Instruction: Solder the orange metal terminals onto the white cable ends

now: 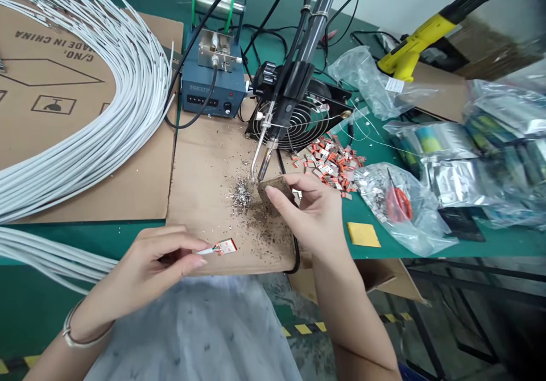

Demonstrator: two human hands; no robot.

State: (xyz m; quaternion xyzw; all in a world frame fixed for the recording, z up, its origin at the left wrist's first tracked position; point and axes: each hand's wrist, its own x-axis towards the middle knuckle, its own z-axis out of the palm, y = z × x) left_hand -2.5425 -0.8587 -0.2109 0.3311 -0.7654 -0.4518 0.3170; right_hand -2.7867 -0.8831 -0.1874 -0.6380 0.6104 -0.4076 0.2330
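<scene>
Between the thumb and fingers of my left hand (157, 259) is a white cable (205, 251). A small white board with red edges (226, 246) is on the cable's end, with thin coloured wires between them. My right hand (313, 213) pinches a brown, dirty cleaning sponge (278, 185) just under the tip of the soldering iron (267, 160). Whether sponge and tip touch, I cannot tell. The iron hangs tip down in a stand, beside a thin bent metal feed tube (257, 152). Bits of solder (242, 193) lie heaped left of the sponge.
A blue solder feeder (205, 94) with a solder reel stands behind, beside a black fan (298, 120). Bundled white cables (140, 125) cover the left cardboard. Right are piled small boards (328, 162), a yellow sponge (363, 234), red-handled scissors (400, 203) and a yellow hot-air tool (416, 42).
</scene>
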